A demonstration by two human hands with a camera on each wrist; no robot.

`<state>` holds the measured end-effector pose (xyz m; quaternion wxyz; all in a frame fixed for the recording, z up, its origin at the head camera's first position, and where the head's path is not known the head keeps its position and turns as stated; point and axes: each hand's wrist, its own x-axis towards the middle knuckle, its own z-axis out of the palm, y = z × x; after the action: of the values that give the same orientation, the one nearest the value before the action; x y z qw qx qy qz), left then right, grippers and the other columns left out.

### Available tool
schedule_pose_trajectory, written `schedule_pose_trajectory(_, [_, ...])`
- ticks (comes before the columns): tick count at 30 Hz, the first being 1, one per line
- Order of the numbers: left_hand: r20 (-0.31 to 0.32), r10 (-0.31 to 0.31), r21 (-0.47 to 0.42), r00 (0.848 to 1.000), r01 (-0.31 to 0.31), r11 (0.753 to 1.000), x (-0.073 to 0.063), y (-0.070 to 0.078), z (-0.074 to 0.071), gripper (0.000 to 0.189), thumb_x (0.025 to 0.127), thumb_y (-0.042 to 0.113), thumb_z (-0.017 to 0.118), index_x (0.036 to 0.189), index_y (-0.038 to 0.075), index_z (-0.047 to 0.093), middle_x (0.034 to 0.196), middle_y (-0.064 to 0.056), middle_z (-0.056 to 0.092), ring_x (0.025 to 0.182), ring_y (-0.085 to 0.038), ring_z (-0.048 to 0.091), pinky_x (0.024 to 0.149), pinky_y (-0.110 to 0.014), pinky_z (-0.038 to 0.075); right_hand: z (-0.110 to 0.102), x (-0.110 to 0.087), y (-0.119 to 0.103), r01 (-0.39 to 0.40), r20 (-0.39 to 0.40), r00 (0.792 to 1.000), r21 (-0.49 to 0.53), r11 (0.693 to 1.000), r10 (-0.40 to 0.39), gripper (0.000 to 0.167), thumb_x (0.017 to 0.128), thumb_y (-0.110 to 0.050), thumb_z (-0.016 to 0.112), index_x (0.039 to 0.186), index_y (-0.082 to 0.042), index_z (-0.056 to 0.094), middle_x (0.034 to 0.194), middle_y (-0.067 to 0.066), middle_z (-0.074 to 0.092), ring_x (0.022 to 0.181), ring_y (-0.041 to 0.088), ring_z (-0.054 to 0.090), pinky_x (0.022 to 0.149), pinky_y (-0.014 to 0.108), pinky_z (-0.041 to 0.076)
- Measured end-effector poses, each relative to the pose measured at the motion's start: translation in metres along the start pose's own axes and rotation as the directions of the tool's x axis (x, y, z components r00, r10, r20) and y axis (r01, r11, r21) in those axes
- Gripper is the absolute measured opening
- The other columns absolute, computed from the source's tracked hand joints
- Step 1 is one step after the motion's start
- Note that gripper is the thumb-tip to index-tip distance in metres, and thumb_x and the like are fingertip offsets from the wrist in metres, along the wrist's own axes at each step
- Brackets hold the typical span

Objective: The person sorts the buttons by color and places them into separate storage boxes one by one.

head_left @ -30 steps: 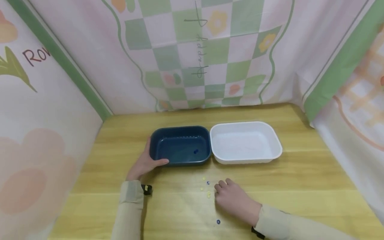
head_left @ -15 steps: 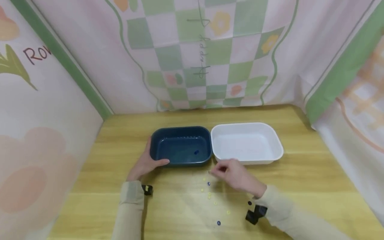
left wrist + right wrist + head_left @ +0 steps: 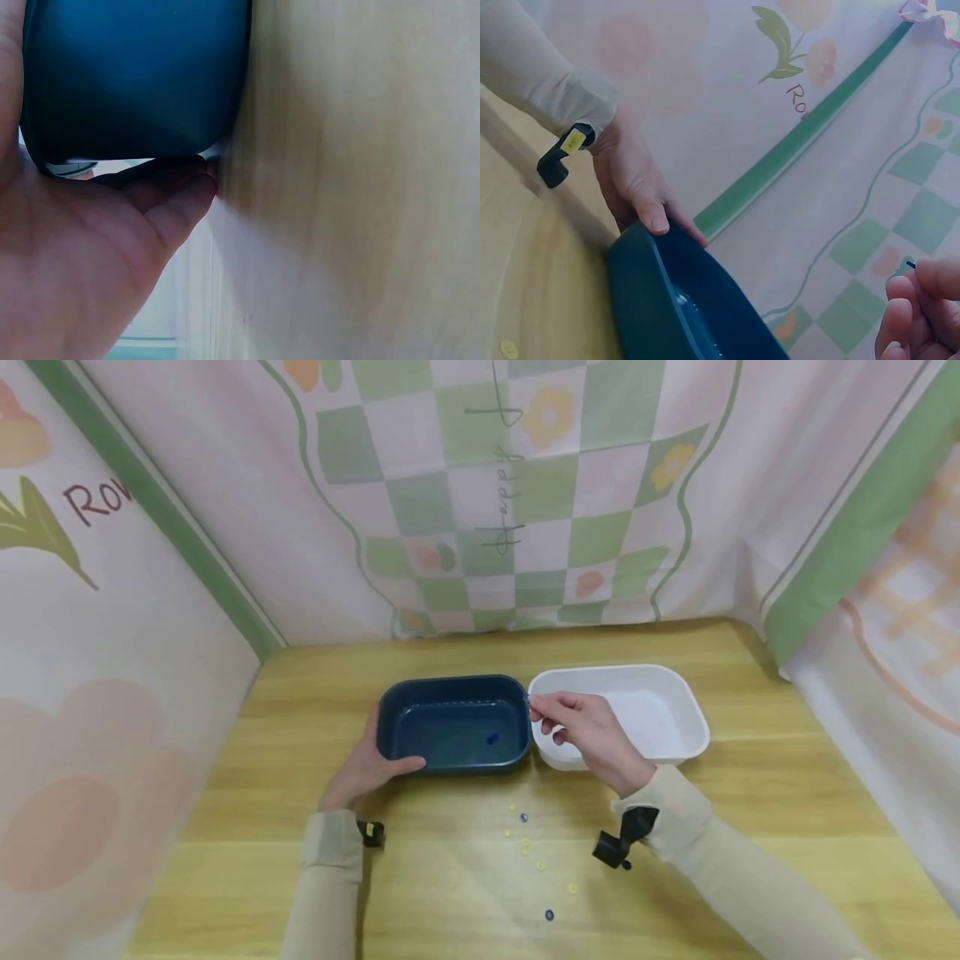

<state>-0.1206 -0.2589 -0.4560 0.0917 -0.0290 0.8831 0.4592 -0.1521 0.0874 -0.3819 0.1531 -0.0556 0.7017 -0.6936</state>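
Observation:
My left hand holds the left end of a dark blue plastic basin, the thumb lying over its front rim. The left wrist view shows fingers against the outside of the basin wall. Above the seam between the two basins, my right hand pinches a small blue button between thumb and fingertips, mostly hidden by them. A few dark blue buttons lie inside the blue basin. Several yellow buttons and a blue button are scattered on the table in front.
A white basin stands against the blue basin's right side, partly covered by my right hand. Another blue button lies among the yellow ones on the wooden table. Printed curtains hang behind the table and at both sides.
My right hand has lifted from the scattered buttons and moved forward to the gap between the basins, carrying a blue button. The left hand stays on the blue basin.

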Motion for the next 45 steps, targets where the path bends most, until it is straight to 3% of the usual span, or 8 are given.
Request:
schedule_pose_trajectory(13, [-0.009,0.041,0.019,0.999,-0.04,0.999,0.013,0.011,-0.016,0.131,0.07,0.057,0.081,0.152,0.036,-0.018,0.162,-0.008,-0.005,0.146,-0.036,0.008,0.115,-0.056,0.016,0.025,0.024,-0.015,0.196,0.005,0.98,-0.204,0.959,-0.199,0.036,0.095,-0.041,0.061,0.118,-0.014,0.071,0.11,0.006,0.069,0.096,0.024,0.063,0.078,0.043,0.052])
schedule_pose_trajectory(19, [-0.009,0.013,0.049,1.0,-0.012,0.999,0.01,0.005,-0.015,0.131,0.069,0.057,0.082,0.152,0.037,-0.018,0.162,-0.011,-0.001,0.144,-0.04,0.013,0.113,-0.059,0.018,0.032,0.024,-0.014,0.161,0.088,0.985,-0.209,0.964,-0.146,0.038,0.101,-0.037,0.051,0.124,-0.011,0.068,0.12,0.011,0.067,0.101,0.025,0.061,0.081,0.044,0.052])
schedule_pose_trajectory(35, [0.014,-0.012,0.036,1.0,0.012,0.999,0.002,0.003,-0.002,0.129,0.071,0.054,0.082,0.152,0.035,-0.018,0.162,-0.009,-0.003,0.145,-0.038,0.011,0.114,-0.058,0.016,0.023,0.025,0.008,-0.017,0.04,0.999,0.054,0.998,0.015,0.04,0.103,-0.035,0.048,0.129,-0.008,0.062,0.124,0.013,0.064,0.104,0.026,0.06,0.076,0.031,0.052])
schedule_pose_trajectory(38, [0.014,-0.016,0.027,1.0,0.015,1.0,0.003,0.004,-0.002,0.128,0.072,0.052,0.082,0.152,0.036,-0.017,0.162,-0.008,-0.004,0.146,-0.037,0.01,0.114,-0.057,0.015,0.02,0.025,0.009,-0.012,0.042,0.999,0.02,1.0,0.011,0.039,0.103,-0.035,0.049,0.126,-0.007,0.063,0.122,0.014,0.064,0.101,0.025,0.06,0.076,0.033,0.052])
schedule_pose_trajectory(40, [0.012,-0.02,0.021,1.0,0.019,1.0,0.004,0.003,-0.002,0.128,0.073,0.05,0.082,0.152,0.036,-0.017,0.162,-0.007,-0.005,0.146,-0.036,0.008,0.115,-0.057,0.015,0.018,0.023,0.01,0.025,0.058,0.998,-0.1,0.995,-0.019,0.036,0.102,-0.033,0.05,0.121,-0.006,0.066,0.115,0.015,0.066,0.095,0.024,0.062,0.075,0.033,0.052])
schedule_pose_trajectory(42, [0.01,-0.023,0.016,1.0,0.022,1.0,0.004,0.003,-0.002,0.127,0.074,0.048,0.082,0.152,0.036,-0.017,0.162,-0.006,-0.005,0.146,-0.036,0.008,0.115,-0.057,0.014,0.016,0.018,0.012,0.086,0.104,0.993,-0.307,0.948,-0.057,0.03,0.101,-0.029,0.053,0.114,-0.006,0.069,0.104,0.013,0.068,0.087,0.023,0.063,0.072,0.034,0.052])
schedule_pose_trajectory(43, [0.009,-0.022,0.015,1.0,0.021,1.0,0.004,0.003,-0.002,0.127,0.074,0.048,0.082,0.152,0.036,-0.017,0.162,-0.006,-0.005,0.146,-0.036,0.008,0.115,-0.057,0.014,0.017,0.013,0.012,0.121,0.137,0.988,-0.435,0.893,-0.067,0.027,0.1,-0.026,0.055,0.11,-0.006,0.07,0.098,0.01,0.069,0.082,0.021,0.063,0.072,0.035,0.052])
schedule_pose_trajectory(45, [0.01,-0.018,0.013,1.0,0.018,1.0,0.003,0.003,-0.003,0.128,0.073,0.049,0.083,0.152,0.035,-0.017,0.162,-0.006,-0.005,0.146,-0.036,0.008,0.115,-0.057,0.014,0.019,0.001,0.015,0.21,0.22,0.972,-0.662,0.719,-0.082,0.02,0.097,-0.021,0.06,0.102,-0.008,0.073,0.089,0.004,0.07,0.075,0.016,0.063,0.069,0.033,0.053])
